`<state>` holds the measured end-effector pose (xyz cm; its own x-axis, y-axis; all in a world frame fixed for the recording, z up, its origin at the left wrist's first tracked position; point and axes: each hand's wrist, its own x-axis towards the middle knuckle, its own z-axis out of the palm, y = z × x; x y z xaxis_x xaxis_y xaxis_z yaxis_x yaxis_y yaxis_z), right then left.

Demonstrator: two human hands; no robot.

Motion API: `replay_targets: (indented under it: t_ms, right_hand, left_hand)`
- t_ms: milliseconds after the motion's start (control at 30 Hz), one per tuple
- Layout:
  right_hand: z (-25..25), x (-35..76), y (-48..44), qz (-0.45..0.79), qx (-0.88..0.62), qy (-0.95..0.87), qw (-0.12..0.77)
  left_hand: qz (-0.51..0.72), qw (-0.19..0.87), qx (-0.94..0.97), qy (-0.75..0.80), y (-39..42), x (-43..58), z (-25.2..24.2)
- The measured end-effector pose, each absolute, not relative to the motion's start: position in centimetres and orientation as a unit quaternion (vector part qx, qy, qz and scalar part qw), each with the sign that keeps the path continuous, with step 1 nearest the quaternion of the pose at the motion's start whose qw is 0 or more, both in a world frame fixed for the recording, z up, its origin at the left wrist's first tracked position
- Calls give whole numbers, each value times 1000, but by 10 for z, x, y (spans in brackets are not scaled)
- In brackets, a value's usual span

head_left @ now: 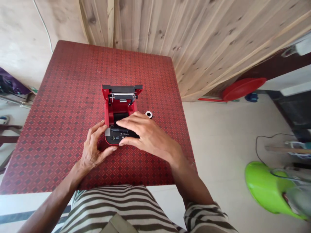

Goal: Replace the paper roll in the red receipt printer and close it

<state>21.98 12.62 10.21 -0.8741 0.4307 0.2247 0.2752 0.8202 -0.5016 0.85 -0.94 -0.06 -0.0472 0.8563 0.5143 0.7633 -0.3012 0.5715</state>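
Observation:
A small red printer with its black lid flipped open stands in the middle of a table covered by a red patterned cloth. My left hand cups the printer's near left corner, thumb along its front edge. My right hand lies over the printer's front panel, fingers stretched across the open paper bay. A small white paper roll rests on the cloth just right of the printer, beyond my right hand's fingers.
A wooden plank wall rises behind the table. To the right on the tiled floor are a red basin, a green plastic object and a cable.

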Motion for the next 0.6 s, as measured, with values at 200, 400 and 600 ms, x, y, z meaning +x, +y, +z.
replay_targets:
  t_ms: [200, 400, 600]
  right_hand:
    - [76, 219, 104, 145, -210, -938, 234]
    - [71, 221, 96, 29, -217, -940, 262]
    - [70, 224, 88, 0, -228, -938, 263]
  left_hand:
    - [444, 120, 662, 592, 5, -11, 37]
    - [407, -19, 717, 566, 85, -20, 89]
    - [351, 34, 770, 532, 96, -16, 88]
